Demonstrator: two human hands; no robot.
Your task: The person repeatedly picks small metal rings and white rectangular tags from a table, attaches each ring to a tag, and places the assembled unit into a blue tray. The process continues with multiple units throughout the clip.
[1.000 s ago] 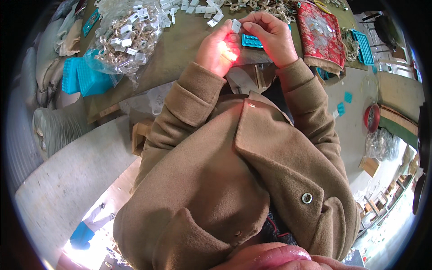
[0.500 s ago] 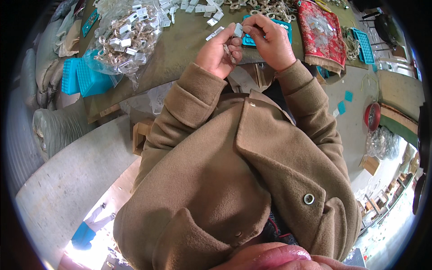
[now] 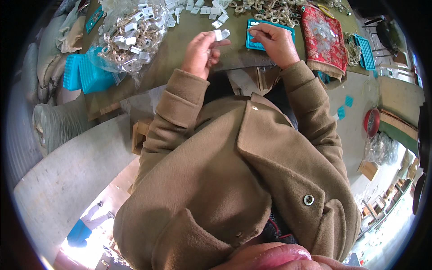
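Observation:
My left hand is raised over the near part of the table, its thumb and forefinger closed on a small white plastic housing. Another white housing shows right beside it; whether it is held too I cannot tell. Over a shallow blue tray is my right hand, its fingertips pinched together at the tray's left part. Anything between those fingertips is too small to make out. Small round whitish pieces lie in the tray.
Loose white housings and coiled cords lie across the far table. At left stand a clear bag of corded pieces and stacked blue trays. A red patterned cloth with clear pieces lies at right.
My left hand has moved left, away from my right hand; the coiled cord in it no longer shows. My right hand has left the housing and come down to the tray.

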